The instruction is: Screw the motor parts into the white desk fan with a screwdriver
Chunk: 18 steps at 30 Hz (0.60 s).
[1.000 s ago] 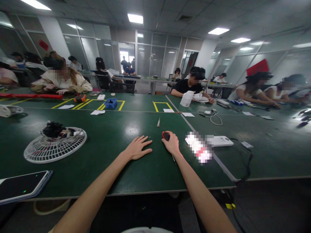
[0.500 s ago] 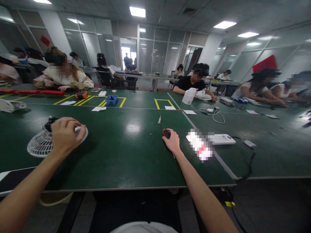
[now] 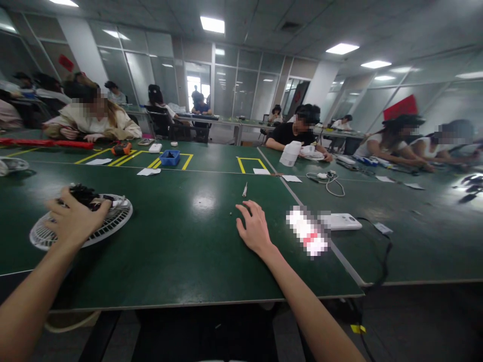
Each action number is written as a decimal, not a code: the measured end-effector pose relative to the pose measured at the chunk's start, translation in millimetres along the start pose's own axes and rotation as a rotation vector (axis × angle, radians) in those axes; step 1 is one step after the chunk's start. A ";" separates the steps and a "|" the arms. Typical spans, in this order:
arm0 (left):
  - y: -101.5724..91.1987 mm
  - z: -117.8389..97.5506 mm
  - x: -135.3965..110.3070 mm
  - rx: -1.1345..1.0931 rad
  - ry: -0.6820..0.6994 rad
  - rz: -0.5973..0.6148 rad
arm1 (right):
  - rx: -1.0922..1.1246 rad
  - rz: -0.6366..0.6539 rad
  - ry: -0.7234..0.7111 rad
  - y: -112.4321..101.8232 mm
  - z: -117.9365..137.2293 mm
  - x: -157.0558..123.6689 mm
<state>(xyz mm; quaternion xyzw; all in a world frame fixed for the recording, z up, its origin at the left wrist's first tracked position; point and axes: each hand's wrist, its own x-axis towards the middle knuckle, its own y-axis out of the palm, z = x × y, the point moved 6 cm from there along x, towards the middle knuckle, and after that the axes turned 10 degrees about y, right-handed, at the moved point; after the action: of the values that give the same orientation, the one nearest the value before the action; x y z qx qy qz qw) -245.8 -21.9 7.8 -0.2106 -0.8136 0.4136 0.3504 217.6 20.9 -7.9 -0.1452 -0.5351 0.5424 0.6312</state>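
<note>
My left hand (image 3: 75,217) lies on the near side of a white round fan grille (image 3: 113,221) at the left of the green table (image 3: 181,251). Its fingers curl over the grille, just in front of a black motor with wires (image 3: 85,193) that sits on top. My right hand (image 3: 254,229) hovers low over the table's middle with its fingers stretched out and apart, and nothing shows in it. A tiny screw (image 3: 231,213) lies just left of its fingertips. A small slim tool (image 3: 245,190) lies a little farther back.
A white device (image 3: 341,221) and a blurred white-red item (image 3: 306,231) lie right of my right hand, with a black cable (image 3: 385,251) running off the edge. Farther back are a blue bin (image 3: 169,158), a white cable (image 3: 334,183) and a white jug (image 3: 290,153). Several people sit at the far tables.
My left hand went from the table's middle to the fan grille and stays there. My right hand has opened and slid slightly left; the red-and-black thing it held is out of sight.
</note>
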 end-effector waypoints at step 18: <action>41.9 -138.4 -66.4 -0.215 0.281 0.095 | -0.033 0.376 0.122 69.2 1.1 -7.1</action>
<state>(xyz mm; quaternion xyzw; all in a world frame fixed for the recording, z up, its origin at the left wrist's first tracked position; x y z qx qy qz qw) -96.3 32.6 4.2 -0.3407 -0.7853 0.3067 0.4161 181.2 40.1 -64.0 -0.2855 -0.4680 0.6322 0.5475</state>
